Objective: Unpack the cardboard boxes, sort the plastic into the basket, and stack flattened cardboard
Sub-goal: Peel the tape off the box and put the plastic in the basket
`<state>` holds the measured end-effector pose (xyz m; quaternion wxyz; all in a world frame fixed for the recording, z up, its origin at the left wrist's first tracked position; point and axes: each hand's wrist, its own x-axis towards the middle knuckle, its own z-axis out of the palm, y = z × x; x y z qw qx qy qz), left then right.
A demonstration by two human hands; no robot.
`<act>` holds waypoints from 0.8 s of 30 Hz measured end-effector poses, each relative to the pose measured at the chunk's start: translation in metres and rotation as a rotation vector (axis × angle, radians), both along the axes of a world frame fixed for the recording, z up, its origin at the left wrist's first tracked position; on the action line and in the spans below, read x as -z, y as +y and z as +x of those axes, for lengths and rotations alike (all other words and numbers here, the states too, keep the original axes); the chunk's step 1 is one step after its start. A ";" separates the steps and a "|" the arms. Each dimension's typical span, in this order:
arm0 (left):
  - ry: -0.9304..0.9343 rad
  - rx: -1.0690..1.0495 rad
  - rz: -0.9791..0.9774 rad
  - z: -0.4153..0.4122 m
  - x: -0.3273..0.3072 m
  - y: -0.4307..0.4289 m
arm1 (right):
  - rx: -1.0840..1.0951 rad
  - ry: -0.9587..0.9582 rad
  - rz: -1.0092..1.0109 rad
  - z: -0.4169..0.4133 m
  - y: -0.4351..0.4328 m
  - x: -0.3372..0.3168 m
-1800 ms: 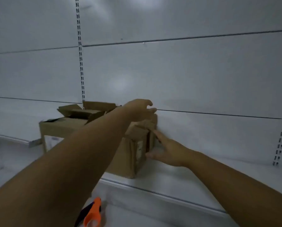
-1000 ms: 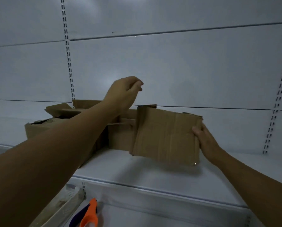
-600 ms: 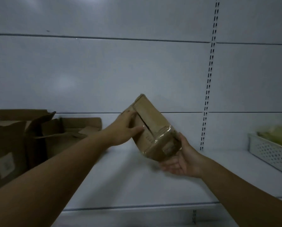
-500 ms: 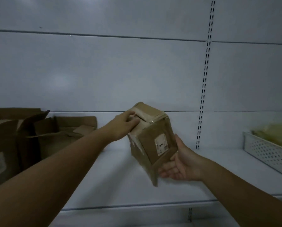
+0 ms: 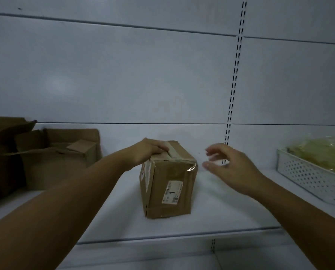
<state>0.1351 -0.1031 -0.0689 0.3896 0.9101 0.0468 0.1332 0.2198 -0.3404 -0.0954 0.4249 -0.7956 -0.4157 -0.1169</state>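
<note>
Upright mid-way along the shelf, taped box, between opened boxes and basket. On top, left hand, fingers curled at the tape seam; right hand spread, empty, just beside. Could tip toward the front edge if tugged at the tape unbraced.

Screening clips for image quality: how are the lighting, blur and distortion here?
Head view: dim, bluish light throughout; the right hand is motion-blurred at its fingers; a small glare spot sits on the taped box at its top corner; wide-angle bending curves the wall lines and the shelf edge.
</note>
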 end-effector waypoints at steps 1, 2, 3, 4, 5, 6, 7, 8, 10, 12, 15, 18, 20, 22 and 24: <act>-0.006 -0.009 0.001 0.000 0.003 0.000 | -0.059 -0.046 -0.070 0.000 0.006 0.004; -0.012 -0.016 0.000 0.000 0.006 0.000 | -0.099 -0.098 -0.158 -0.002 0.013 0.008; -0.031 -0.015 -0.009 -0.001 0.010 0.001 | -0.128 -0.174 -0.226 -0.004 0.021 0.011; -0.045 -0.023 -0.016 -0.003 0.013 0.000 | -0.154 -0.265 -0.264 -0.007 0.030 0.013; -0.070 -0.036 -0.011 -0.003 0.017 0.001 | -0.182 -0.365 -0.260 -0.009 0.039 0.016; -0.097 -0.056 -0.046 -0.004 0.022 0.002 | -0.211 -0.458 -0.228 -0.011 0.047 0.019; -0.120 -0.071 -0.099 -0.003 0.026 0.001 | -0.230 -0.552 -0.164 -0.012 0.056 0.022; -0.144 -0.093 -0.144 -0.003 0.029 0.000 | -0.244 -0.628 -0.085 -0.013 0.063 0.025; -0.226 -0.124 -0.061 -0.003 0.034 -0.002 | -0.294 -0.717 0.057 -0.015 0.074 0.028; -0.255 -0.113 0.134 -0.005 0.036 -0.002 | -0.328 -0.738 0.166 -0.015 0.080 0.030; -0.334 -0.116 0.338 0.003 0.043 0.004 | -0.296 -0.817 0.205 -0.011 0.083 0.034; -0.356 -0.241 0.259 0.012 0.049 0.002 | -0.268 -0.800 0.155 -0.007 0.083 0.039; -0.374 -0.278 0.395 0.022 0.059 0.004 | -0.243 -0.753 0.119 -0.003 0.081 0.042; -0.338 -0.390 0.391 0.026 0.063 -0.002 | -0.250 -0.702 0.110 0.004 0.077 0.045; -0.373 -0.428 0.338 0.026 0.063 -0.010 | -0.273 -0.650 0.122 0.010 0.069 0.046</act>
